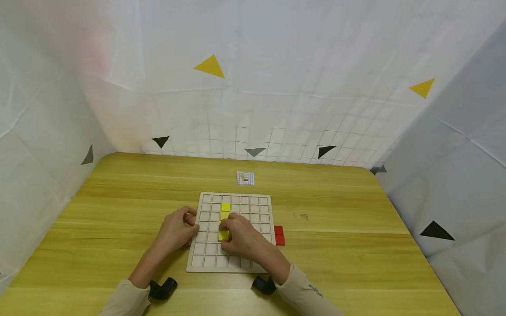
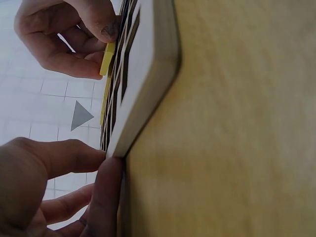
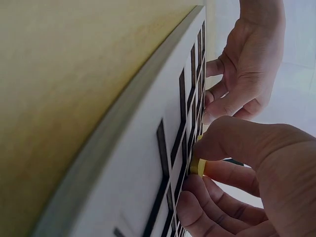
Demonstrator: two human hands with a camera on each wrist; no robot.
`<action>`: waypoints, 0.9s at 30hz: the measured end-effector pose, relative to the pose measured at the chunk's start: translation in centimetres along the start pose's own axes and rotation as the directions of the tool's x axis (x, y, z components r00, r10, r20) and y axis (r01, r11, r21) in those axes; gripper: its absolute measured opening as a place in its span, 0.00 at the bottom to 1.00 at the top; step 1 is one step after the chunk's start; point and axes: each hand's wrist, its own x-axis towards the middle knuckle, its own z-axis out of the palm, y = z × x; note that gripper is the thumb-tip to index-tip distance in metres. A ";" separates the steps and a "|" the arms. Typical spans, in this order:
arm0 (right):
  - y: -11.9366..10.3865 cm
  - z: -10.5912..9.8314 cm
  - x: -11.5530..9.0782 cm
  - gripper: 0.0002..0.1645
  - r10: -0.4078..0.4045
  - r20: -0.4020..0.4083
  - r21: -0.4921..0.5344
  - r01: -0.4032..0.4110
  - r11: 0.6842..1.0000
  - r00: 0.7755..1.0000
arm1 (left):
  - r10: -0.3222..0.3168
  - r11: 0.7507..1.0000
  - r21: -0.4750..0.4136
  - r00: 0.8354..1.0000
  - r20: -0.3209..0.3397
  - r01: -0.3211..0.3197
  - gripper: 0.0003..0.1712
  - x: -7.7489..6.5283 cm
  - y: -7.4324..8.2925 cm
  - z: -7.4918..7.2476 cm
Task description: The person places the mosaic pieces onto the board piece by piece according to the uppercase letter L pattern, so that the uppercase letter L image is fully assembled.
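Note:
A pale wooden grid board (image 1: 200, 261) lies on the table with a column of yellow square tiles in its cells; the farthest yellow tile (image 1: 225, 206) is fully visible. My right hand (image 1: 247, 239) is over the middle of the board, pinching a yellow tile (image 2: 107, 59) between thumb and finger. Beneath those fingers sits another yellow tile (image 1: 223, 236), partly covered. At the board's left edge, my left hand (image 1: 175, 228) grips the rim with thumb and finger, as the left wrist view shows. Fingers hide part of the yellow column.
Two red tiles (image 1: 279, 239) lie beside the board's right edge. Beyond the board is a small printed card (image 1: 245, 178) with a grid pattern. White sheets (image 1: 276, 109) with triangle marks surround the wooden table (image 1: 336, 263).

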 end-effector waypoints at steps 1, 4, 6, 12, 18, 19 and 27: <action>0.0 0.0 0.0 0.12 0.001 0.002 0.000 -0.001 1.000 1.000 | 0.000 1.000 0.001 1.000 -0.001 0.000 0.22 0.0 0.0 0.0; -0.1 0.0 0.0 0.13 0.006 0.011 0.006 -0.006 1.000 1.000 | 0.001 1.000 0.005 1.000 -0.005 -0.001 0.22 0.0 0.0 0.0; -0.2 0.0 -0.1 0.13 0.007 0.017 0.008 -0.007 1.000 1.000 | 0.005 1.000 0.012 1.000 -0.004 -0.005 0.22 0.0 -0.1 0.0; -0.2 -0.1 -0.2 0.14 -0.002 0.019 0.004 0.002 1.000 1.000 | 0.008 1.000 0.025 1.000 -0.007 -0.008 0.22 0.1 -0.1 0.1; -0.2 -0.2 -0.5 0.15 -0.007 0.007 0.001 0.007 1.000 1.000 | 0.015 1.000 0.024 1.000 -0.003 -0.015 0.22 0.1 -0.2 0.1; -0.2 -0.2 -0.5 0.15 -0.011 0.005 0.000 0.011 1.000 1.000 | 0.012 1.000 0.024 1.000 -0.004 -0.012 0.22 0.1 -0.2 0.0; 0.2 -0.9 -1.4 0.14 -0.036 -0.024 -0.022 0.036 0.999 0.999 | 0.007 1.000 0.024 1.000 -0.003 -0.007 0.22 0.1 -0.2 0.1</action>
